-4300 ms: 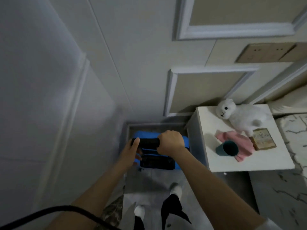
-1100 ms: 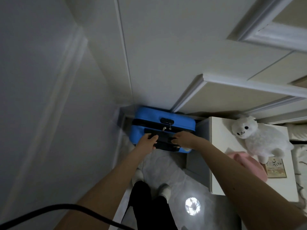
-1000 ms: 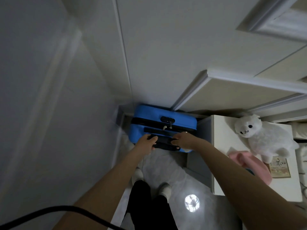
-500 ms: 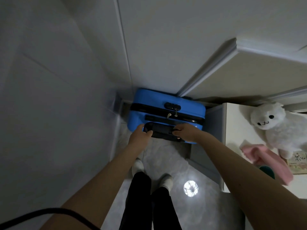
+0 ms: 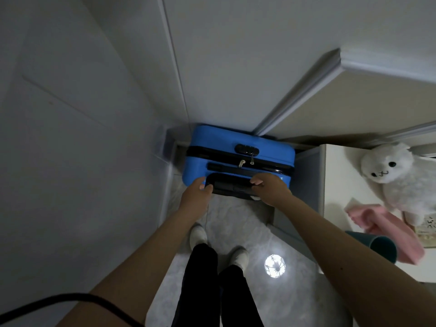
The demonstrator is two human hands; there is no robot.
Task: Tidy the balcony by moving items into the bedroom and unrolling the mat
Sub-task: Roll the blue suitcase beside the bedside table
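A blue hard-shell suitcase (image 5: 238,140) stands upright in the corner, wedged between the left wall and a white bedside table (image 5: 335,175). Its black pull handle (image 5: 232,186) lies retracted in the recess on top. My left hand (image 5: 197,193) touches the handle's left end with fingers curled. My right hand (image 5: 271,188) rests on the handle's right end, fingers bent over it. A black zip and a combination lock (image 5: 246,149) run across the case's top.
On the bedside table lie a white plush alpaca (image 5: 396,173), a pink cloth (image 5: 387,223), a teal cup (image 5: 377,246) and a small card. My feet stand on the marbled floor (image 5: 236,227), where a ceiling lamp is reflected. A black cable crosses the lower left.
The pull handle, raised 4.3 s ago, is now pushed down into the case. Over the last second my hands stayed on it while my view shifted closer and downward.
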